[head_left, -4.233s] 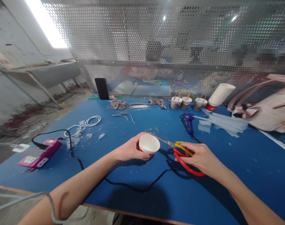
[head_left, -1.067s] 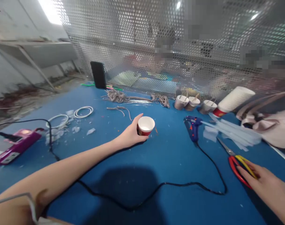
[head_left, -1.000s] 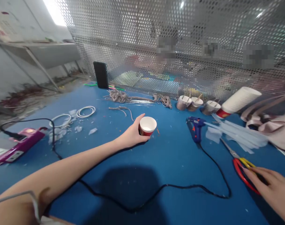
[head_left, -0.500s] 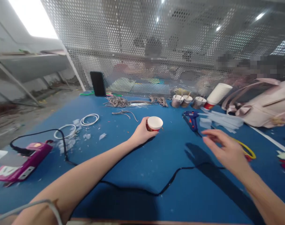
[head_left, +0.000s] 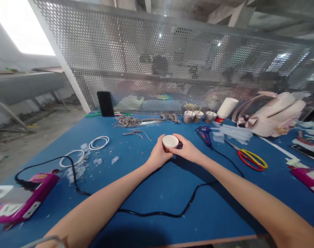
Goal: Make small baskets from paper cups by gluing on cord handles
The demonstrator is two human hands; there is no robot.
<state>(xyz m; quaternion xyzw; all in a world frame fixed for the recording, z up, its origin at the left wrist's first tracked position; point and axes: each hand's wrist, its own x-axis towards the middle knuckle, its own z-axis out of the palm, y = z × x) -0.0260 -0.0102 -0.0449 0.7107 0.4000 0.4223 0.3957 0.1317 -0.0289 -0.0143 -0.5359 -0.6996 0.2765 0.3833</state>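
A small paper cup (head_left: 170, 141), white inside with a red patterned outside, is held upright over the middle of the blue table (head_left: 151, 186). My left hand (head_left: 158, 154) wraps around its left side. From the right, my right hand (head_left: 185, 149) closes on the same cup, thumb at the front and fingers behind. Most of the cup's wall is hidden by the hands. Right of them lies a blue glue gun (head_left: 205, 134) with a black cord. Scissors (head_left: 251, 159) with red and yellow handles rest further right.
Grey cord bundles (head_left: 127, 121), several used cups (head_left: 189, 116) and a tilted cup stack (head_left: 227, 107) line the back before a perforated metal screen (head_left: 136, 69). Purple power strips (head_left: 30, 198) lie at both sides. White rings (head_left: 98, 142), a black phone (head_left: 105, 104) and a pink bag (head_left: 273, 113) stand about.
My right hand has moved left from beside the scissors and now grips the cup together with my left hand. The view has tilted up slightly and shifted right.
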